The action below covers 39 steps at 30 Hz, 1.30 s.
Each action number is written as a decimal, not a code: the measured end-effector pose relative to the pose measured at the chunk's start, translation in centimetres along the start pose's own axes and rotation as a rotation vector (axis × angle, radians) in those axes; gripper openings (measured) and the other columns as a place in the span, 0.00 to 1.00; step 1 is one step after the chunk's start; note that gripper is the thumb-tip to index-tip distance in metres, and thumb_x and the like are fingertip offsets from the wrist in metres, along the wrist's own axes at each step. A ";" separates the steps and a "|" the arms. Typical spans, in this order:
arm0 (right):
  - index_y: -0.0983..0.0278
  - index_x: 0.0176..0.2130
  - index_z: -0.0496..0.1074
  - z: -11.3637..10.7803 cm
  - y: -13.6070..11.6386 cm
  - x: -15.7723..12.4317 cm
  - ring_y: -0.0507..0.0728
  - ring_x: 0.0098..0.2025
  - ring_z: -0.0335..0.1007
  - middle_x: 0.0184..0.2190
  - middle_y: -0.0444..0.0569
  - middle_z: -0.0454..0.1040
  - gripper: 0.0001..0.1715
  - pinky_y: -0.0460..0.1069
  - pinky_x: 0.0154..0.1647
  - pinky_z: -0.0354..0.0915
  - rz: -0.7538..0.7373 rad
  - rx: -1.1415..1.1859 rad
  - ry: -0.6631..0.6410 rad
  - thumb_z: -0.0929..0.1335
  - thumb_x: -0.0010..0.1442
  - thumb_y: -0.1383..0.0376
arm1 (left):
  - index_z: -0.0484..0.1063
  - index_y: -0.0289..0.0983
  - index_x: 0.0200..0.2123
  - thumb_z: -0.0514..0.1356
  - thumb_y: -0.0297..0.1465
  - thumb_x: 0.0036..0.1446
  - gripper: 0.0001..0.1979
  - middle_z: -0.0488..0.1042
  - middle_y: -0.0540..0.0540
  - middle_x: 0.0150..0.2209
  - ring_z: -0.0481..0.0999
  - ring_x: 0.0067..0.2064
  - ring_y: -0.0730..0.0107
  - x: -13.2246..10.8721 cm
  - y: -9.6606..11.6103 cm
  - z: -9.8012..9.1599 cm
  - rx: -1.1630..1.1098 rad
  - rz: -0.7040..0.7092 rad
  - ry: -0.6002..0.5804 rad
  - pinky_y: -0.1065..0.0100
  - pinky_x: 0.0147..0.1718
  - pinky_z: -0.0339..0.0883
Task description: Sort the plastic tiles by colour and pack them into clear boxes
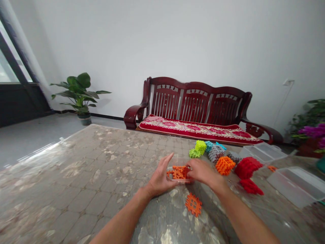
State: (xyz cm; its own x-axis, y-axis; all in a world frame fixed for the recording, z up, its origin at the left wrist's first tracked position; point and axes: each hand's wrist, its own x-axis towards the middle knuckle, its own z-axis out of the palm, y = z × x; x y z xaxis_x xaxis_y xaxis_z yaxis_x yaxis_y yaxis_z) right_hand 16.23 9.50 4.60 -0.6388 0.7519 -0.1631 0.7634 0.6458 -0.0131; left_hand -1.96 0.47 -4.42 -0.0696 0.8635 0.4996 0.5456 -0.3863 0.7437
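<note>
A small clear plastic box with several orange interlocking building pieces inside sits on the table in front of me. My left hand is wrapped round the left side of the box, thumb low and fingers along the far side. From the right, my right hand reaches into the box, its bent fingers closed on an orange piece at that end; the fingertips are partly hidden. Nearer to me, a loose square orange piece with notched edges lies flat on the tablecloth.
Right of my hands stand assembled blocks: lime green, grey, orange and red. Clear containers lie at the table's right side. A patterned cloth covers the table. Behind it is a wooden bench.
</note>
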 end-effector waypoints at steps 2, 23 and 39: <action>0.61 0.51 0.77 -0.1 0.4 -0.3 0.61 0.54 0.72 0.50 0.53 0.78 0.22 0.49 0.48 0.63 0.007 0.028 0.062 0.67 0.56 0.67 | 0.50 0.43 0.69 0.73 0.46 0.45 0.53 0.61 0.36 0.63 0.62 0.65 0.46 0.0 0.1 0.0 0.001 -0.001 0.007 0.43 0.63 0.61; 0.65 0.41 0.79 -0.8 -1.6 0.3 0.65 0.47 0.78 0.43 0.61 0.81 0.16 0.51 0.42 0.66 0.067 -0.090 0.013 0.64 0.59 0.73 | 0.50 0.43 0.69 0.73 0.46 0.45 0.53 0.61 0.36 0.64 0.63 0.65 0.46 0.0 -0.1 0.0 -0.006 0.012 0.005 0.45 0.61 0.64; 0.65 0.49 0.74 -0.3 -1.4 0.9 0.65 0.48 0.77 0.45 0.57 0.80 0.23 0.51 0.42 0.65 0.026 -0.109 -0.097 0.69 0.52 0.67 | 0.50 0.41 0.69 0.72 0.48 0.45 0.53 0.59 0.36 0.65 0.62 0.66 0.47 0.0 -0.2 0.1 -0.009 -0.010 -0.008 0.47 0.63 0.63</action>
State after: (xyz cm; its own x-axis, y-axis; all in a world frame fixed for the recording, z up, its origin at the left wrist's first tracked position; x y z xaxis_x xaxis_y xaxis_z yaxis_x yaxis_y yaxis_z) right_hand 14.56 9.31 4.81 -0.6030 0.7553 -0.2565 0.7612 0.6411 0.0983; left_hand -1.99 0.52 -4.58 -0.0687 0.8697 0.4887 0.5377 -0.3803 0.7525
